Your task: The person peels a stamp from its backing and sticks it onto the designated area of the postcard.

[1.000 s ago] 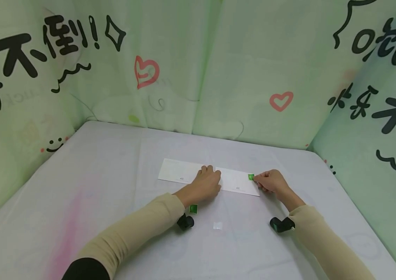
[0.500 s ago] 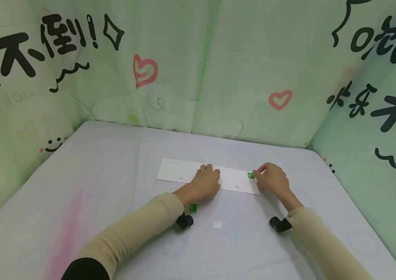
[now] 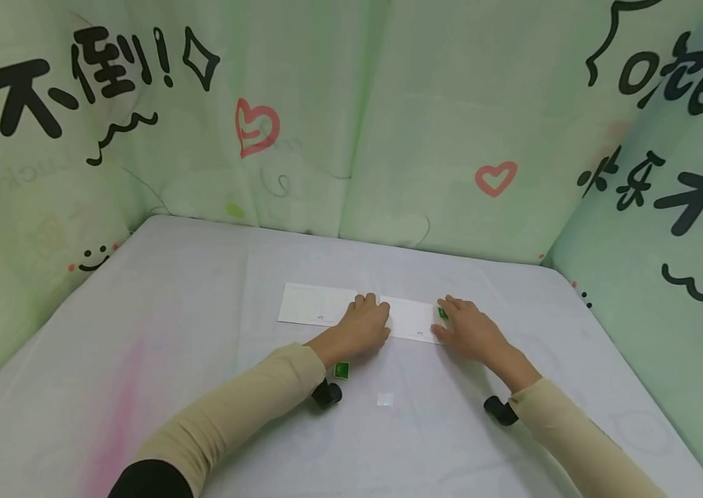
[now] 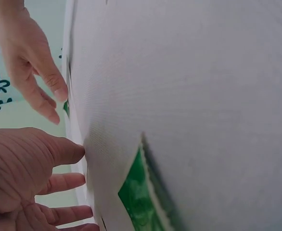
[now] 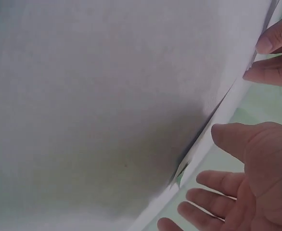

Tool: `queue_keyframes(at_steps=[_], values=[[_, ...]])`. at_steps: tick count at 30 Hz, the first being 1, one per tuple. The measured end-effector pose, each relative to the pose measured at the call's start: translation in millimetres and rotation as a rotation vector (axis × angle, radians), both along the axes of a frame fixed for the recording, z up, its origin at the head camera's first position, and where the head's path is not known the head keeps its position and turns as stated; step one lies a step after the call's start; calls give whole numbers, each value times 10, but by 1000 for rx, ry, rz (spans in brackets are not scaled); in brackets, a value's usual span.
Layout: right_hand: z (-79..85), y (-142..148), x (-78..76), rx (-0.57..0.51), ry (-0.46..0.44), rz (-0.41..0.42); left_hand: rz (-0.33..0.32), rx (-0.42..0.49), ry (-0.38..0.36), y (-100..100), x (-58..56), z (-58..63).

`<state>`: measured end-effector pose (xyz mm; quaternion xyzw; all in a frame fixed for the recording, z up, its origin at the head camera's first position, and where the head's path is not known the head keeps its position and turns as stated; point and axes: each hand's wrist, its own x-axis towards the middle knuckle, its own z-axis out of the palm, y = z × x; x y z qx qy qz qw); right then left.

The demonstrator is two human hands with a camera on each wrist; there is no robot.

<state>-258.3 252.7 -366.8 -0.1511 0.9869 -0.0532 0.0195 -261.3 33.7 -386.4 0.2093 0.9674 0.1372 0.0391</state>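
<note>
Two white paper cards, the left one [image 3: 310, 304] and the right one [image 3: 410, 318], lie side by side on the table. My left hand [image 3: 363, 325] rests its fingertips over the inner edges, where they meet. A green postage stamp [image 3: 442, 313] sits at the right card's far right corner, partly covered by my right hand [image 3: 472, 332]. That hand's fingers reach out over the corner, spread and holding nothing in the right wrist view. Near my left wrist lies a second green stamp [image 3: 341, 371], its scalloped edge seen close up in the left wrist view.
A small clear film square [image 3: 385, 400] lies on the white tabletop [image 3: 264, 443] in front of the cards. Black wrist cameras [image 3: 326, 394] hang under both sleeves. Printed green curtains [image 3: 357, 124] enclose the table at the back and sides.
My right hand has let go of the stamp at the card's corner, straightened its fingers and moved left over it. The left hand has stayed on the cards.
</note>
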Motion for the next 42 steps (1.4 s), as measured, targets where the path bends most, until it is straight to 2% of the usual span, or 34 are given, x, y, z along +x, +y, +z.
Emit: queue_keyframes(at_steps=[10, 19, 30, 35, 42], values=[[-65, 76, 47, 80, -32, 116, -4, -2, 20, -2, 15, -25], [-28, 106, 63, 78, -113, 140, -29, -10, 38, 7, 18, -19], [-2, 105, 52, 21, -192, 148, -19, -4, 25, -3, -3, -29], [-39, 135, 17, 1, -219, 153, -19, 1, 25, 0, -8, -38], [-179, 257, -71, -4, -241, 160, -35, -9, 36, -4, -3, -30]])
